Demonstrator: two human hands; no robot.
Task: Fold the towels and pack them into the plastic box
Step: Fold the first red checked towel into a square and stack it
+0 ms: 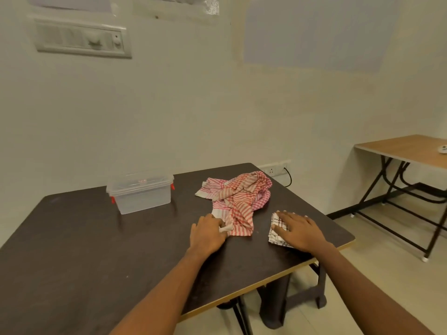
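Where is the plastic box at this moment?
In the head view the plastic box stands on the dark table near its far edge, left of the crumpled red-striped towel.

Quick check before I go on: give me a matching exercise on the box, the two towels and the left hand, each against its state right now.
Things:
1. plastic box
2. red striped towel
3. checked towel
4. left hand

States:
A. crumpled in a heap
B. gripping a towel corner
C. closed, standing left of both towels
D. folded, under the flat right hand

Pairs: 1-C, 2-A, 3-D, 4-B.
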